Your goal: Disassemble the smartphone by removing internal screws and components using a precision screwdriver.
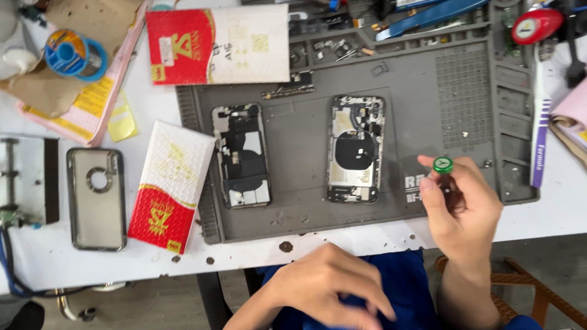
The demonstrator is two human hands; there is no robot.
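**Two gutted phones on the mat, small green-capped tool in the right hand**

Going left to right. At the far left edge a metal jig (24,180) is cut off by the frame, so I can't really tell what it is. Above it sits a blue spool (74,55) on crumpled brown paper. Next comes a clear phone case (96,198) lying flat on the white table (55,256), with a red and white padded pouch (168,183) just beside it. A second pouch (217,46) of the same kind lies further up, overlapping the top edge of the grey work mat (299,214).

On the mat are two opened phone housings, insides facing up. The left housing (241,155) and the right housing (355,148) lie near each other but apart. Their small parts are too fine to make out.

The left hand (330,284) is down low over the blue lap, off the table, fingers curled loosely and a bit blurred. I can't tell whether it's gripping anything.

The right hand (458,205) hovers over the mat's lower right corner, fingers pinched together on a small tool with a round green cap (443,164). The hand hides the tool's shaft, and also part of the print on the mat.

At the far right, a white and purple toothbrush (539,131) lies along the mat's edge. The cluttered trays along the top are cropped.
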